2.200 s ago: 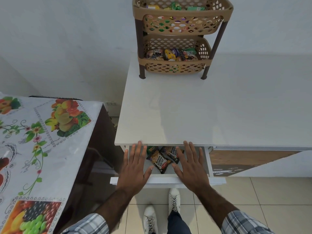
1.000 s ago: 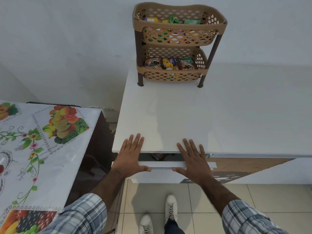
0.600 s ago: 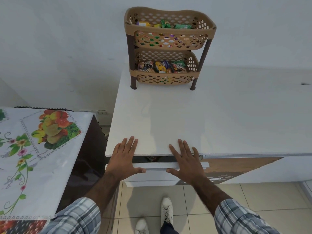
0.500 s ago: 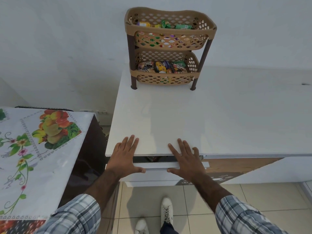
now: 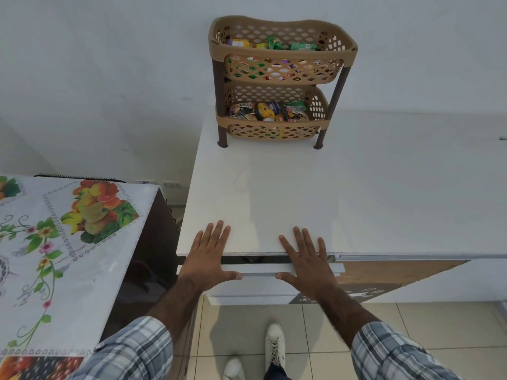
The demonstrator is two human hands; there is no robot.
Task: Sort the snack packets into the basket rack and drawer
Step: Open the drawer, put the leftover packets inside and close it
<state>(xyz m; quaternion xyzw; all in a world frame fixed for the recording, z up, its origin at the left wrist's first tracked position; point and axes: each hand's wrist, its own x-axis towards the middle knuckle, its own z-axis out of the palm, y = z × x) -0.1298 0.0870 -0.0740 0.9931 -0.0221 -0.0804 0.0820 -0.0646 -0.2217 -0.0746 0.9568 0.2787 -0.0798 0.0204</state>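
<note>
Now drawer (image 5: 274, 270) nearly shut.
It has been pushed in by left hand (image 5: 206, 260) and right hand (image 5: 307, 263) at 6 o'clock, fingers straight and apart; sorting is judged almost complete.

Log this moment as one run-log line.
drawer: ajar by a slit | left hand: flat on drawer front | right hand: flat on drawer front | snack packets: in both basket rack tiers

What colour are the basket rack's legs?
Dark brown legs, tan baskets; clearest in the head view.
</note>
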